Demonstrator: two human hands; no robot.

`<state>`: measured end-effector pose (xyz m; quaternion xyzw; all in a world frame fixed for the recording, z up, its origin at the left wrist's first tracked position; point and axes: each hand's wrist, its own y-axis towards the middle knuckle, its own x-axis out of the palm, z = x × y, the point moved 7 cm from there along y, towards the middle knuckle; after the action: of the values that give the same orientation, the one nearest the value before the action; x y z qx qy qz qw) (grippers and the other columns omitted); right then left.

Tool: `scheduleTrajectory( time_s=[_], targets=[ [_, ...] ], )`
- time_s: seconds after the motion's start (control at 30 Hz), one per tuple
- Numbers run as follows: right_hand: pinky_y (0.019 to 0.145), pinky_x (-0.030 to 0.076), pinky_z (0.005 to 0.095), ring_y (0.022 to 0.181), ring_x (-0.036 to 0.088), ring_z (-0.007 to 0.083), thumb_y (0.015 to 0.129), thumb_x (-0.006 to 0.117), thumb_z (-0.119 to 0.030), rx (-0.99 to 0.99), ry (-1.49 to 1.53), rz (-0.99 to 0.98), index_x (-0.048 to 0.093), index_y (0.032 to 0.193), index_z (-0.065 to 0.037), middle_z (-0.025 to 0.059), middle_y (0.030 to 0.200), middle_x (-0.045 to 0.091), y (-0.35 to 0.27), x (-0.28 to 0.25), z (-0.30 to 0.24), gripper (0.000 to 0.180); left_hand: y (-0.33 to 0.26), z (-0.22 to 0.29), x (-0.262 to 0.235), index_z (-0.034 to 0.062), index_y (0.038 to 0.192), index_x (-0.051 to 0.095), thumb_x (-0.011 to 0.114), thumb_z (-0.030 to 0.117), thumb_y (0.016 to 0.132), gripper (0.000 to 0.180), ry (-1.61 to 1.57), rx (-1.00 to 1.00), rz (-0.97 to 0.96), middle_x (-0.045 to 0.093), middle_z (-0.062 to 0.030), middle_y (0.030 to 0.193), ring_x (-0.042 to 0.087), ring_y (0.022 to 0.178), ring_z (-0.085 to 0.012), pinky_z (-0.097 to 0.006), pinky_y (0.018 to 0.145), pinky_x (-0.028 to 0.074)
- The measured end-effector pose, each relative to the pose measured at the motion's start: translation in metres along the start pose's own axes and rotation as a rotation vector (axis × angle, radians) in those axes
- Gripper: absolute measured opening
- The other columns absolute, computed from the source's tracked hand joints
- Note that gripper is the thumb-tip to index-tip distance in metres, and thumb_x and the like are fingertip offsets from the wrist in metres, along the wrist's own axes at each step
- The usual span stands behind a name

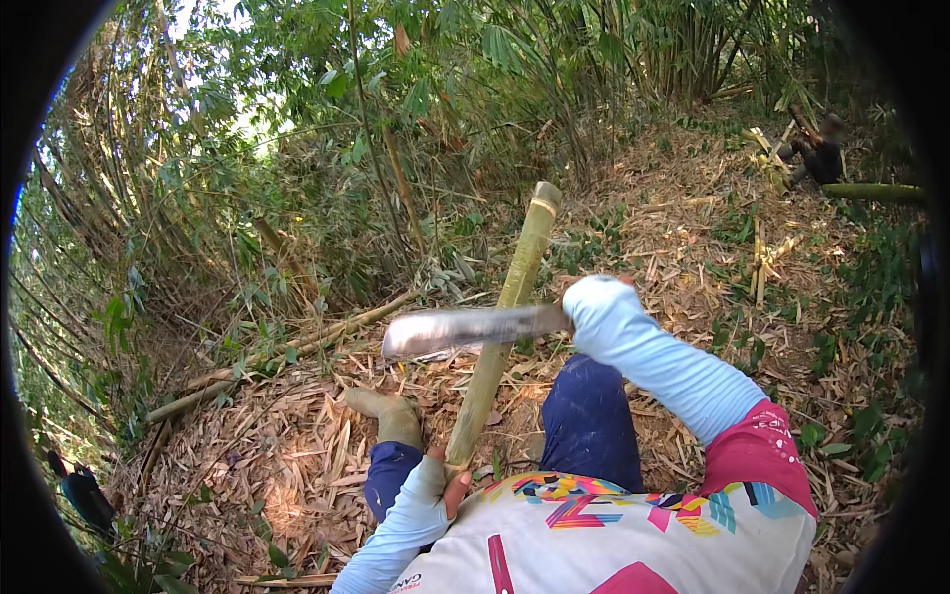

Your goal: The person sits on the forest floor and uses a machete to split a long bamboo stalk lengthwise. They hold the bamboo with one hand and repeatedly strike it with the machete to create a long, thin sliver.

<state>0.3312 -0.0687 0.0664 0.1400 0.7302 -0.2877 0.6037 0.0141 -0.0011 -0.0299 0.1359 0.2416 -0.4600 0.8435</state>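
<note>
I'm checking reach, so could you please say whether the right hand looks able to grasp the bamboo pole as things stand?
Probably not: the right hand appears occupied by the knife, which crosses in front of the bamboo pole in this view. The pole itself looks close.

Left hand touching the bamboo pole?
Touching. The head view shows the left hand around the lower end of the bamboo pole, digits on both sides.

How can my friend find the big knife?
Start at the white shirt, then find the right hand above it. The knife points left from there, in front of the green bamboo pole. Unlike the pole, it's grey and blurry.
</note>
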Motion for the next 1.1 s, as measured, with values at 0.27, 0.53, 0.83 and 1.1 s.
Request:
scheduleTrajectory(
  time_s=[0.27,0.53,0.83,1.1],
  targets=[
    [0.056,0.05,0.034,0.062,0.062,0.0178,0.078,0.077,-0.015,0.164,0.947,0.667,0.064,0.101,-0.004,0.0059,0.074,0.065,0.079,0.027,0.165,0.028,-0.005,-0.006,0.007,0.0037,0.127,0.045,0.057,0.015,0.098,0.033,-0.194,-0.053,-0.105,0.053,0.0008,0.083,0.047,0.068,-0.006,-0.022,0.061,0.04],
    [0.049,0.045,0.0269,0.054,0.054,0.0095,0.081,0.079,-0.015,0.028,1.609,0.57,0.061,0.113,0.001,0.0018,0.067,0.058,0.001,0.046,0.075,0.041,-0.007,-0.019,0.01,-0.0013,0.129,0.049,0.061,0.017,0.095,0.04,-0.308,-0.118,-0.118,0.06,-0.0095,0.096,0.055,0.087,-0.0163,-0.029,0.081,0.045],
    [0.049,0.045,0.026,0.055,0.055,0.0096,0.08,0.081,-0.017,-0.146,1.687,0.517,0.059,0.099,-0.001,0.0023,0.066,0.058,-0.004,0.048,0.023,0.033,-0.009,-0.011,0.011,-0.001,0.128,0.048,0.06,0.014,0.096,0.038,-0.201,-0.069,-0.067,0.06,-0.0109,0.096,0.057,0.087,-0.0189,-0.03,0.08,0.045],
    [0.054,0.049,0.0288,0.06,0.058,0.0115,0.079,0.082,-0.015,-0.228,1.626,0.397,0.055,0.1,-0.003,0.005,0.075,0.06,-0.005,0.049,-0.022,0.036,-0.011,-0.01,0.009,0.0003,0.128,0.046,0.059,0.01,0.097,0.036,-0.032,0.049,0.02,0.056,-0.0021,0.085,0.051,0.07,-0.0099,-0.025,0.065,0.043]
  ],
)
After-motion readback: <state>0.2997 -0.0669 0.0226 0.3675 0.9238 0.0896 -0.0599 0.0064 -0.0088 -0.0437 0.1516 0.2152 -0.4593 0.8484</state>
